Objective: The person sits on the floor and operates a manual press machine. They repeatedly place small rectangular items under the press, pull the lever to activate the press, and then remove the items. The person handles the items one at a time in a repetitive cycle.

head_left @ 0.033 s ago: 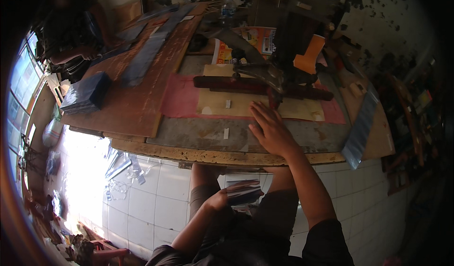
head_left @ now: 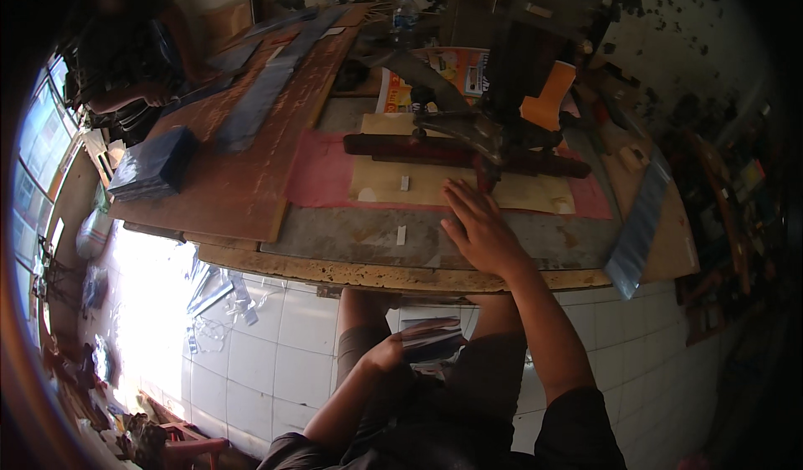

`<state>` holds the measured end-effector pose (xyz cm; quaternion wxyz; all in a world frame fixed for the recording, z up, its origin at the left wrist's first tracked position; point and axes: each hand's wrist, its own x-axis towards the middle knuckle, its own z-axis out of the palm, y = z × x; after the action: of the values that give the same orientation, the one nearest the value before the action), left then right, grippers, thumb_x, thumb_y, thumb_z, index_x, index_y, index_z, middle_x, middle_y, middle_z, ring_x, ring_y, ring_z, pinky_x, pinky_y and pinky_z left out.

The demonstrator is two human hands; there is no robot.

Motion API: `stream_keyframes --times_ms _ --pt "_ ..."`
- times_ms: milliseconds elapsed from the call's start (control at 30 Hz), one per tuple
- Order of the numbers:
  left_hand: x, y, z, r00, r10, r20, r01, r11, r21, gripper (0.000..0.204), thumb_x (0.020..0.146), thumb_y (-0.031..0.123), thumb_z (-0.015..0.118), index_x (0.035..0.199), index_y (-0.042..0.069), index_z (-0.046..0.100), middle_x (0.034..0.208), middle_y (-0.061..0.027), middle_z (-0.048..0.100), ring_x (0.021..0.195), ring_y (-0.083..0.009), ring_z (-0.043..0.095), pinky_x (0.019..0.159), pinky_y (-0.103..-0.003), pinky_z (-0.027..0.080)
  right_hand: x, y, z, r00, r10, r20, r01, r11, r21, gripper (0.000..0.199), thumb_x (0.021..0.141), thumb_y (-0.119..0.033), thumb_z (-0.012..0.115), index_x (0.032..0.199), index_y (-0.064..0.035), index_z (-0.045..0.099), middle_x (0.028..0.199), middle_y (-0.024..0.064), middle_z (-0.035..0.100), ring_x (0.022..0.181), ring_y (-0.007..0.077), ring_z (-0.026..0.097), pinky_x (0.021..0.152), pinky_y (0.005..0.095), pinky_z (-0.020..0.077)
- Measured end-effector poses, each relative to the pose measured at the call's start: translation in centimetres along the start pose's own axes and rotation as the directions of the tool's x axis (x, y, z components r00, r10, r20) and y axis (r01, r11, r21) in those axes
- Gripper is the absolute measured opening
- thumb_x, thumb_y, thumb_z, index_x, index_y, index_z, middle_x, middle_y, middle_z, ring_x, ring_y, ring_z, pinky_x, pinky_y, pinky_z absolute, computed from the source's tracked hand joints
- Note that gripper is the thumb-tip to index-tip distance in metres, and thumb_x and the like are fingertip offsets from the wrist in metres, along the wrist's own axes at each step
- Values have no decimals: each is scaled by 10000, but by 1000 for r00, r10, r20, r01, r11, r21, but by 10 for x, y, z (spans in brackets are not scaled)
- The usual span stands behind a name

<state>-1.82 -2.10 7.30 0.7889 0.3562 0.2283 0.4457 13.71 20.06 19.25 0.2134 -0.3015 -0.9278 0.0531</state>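
Observation:
My left hand (head_left: pixel 386 354) is closed around a stack of thin, dark glossy sheets (head_left: pixel 431 343), held low over my lap below the table edge. Palm down, my right hand (head_left: pixel 481 232) rests on the work surface with fingers stretched, their tips on a yellow sheet (head_left: pixel 376 177). That sheet lies over a pink sheet (head_left: pixel 318 169). Just beyond my fingertips, a long dark red bar (head_left: pixel 385 145) of a dark machine (head_left: pixel 519 68) crosses the yellow sheet. One small white piece (head_left: pixel 405 183) lies on the yellow sheet; another white piece (head_left: pixel 401 235) lies nearer me on the grey surface.
A stack of dark bluish sheets (head_left: pixel 150 165) sits on the brown board (head_left: pixel 242 186) at left, beside long clear strips (head_left: pixel 259 102). Another person's hand (head_left: pixel 157 95) works there. A clear strip (head_left: pixel 640 227) overhangs the right edge. Scraps (head_left: pixel 222 294) litter the tiled floor.

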Motion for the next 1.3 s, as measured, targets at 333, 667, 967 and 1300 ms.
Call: stream_keyframes --times_ms 333,667,967,1300 --pt "3 -14 -6 994 103 41 -102 994 -24 1255 725 843 637 1531 -62 309 1470 -242 491 1343 -322 519 1130 -417 406 -17 -15 -6 1000 -19 3 19 998 -59 544 1042 -331 496 1467 4 444 1557 163 408 1460 308 364 1197 503 286" --pt "-5 -7 -1 998 60 33 -59 998 -28 1247 740 818 655 1537 -69 291 1471 -254 485 1359 -324 502 1146 -421 376 -130 -59 9 974 147 -170 -150 989 -5 527 1003 -321 540 1458 -62 483 1553 129 430 1467 337 347 1197 579 194" --pt "-13 0 1 998 17 -55 -18 1000 -8 1098 817 706 666 1531 -55 325 1467 -223 503 1351 -292 506 1125 -391 393 -195 -33 103 901 107 -420 -167 980 -109 662 977 -272 602 1528 -26 330 1602 238 246 1502 496 138 1174 661 140" --pt "-20 -36 -31 965 -67 -253 103 986 130 582 975 282 515 1468 -25 476 1448 -134 546 1296 -202 524 1101 -328 400 -180 -37 118 809 111 -577 -186 980 -73 675 944 -204 635 1510 5 331 1532 238 294 1472 512 169 1166 658 184"
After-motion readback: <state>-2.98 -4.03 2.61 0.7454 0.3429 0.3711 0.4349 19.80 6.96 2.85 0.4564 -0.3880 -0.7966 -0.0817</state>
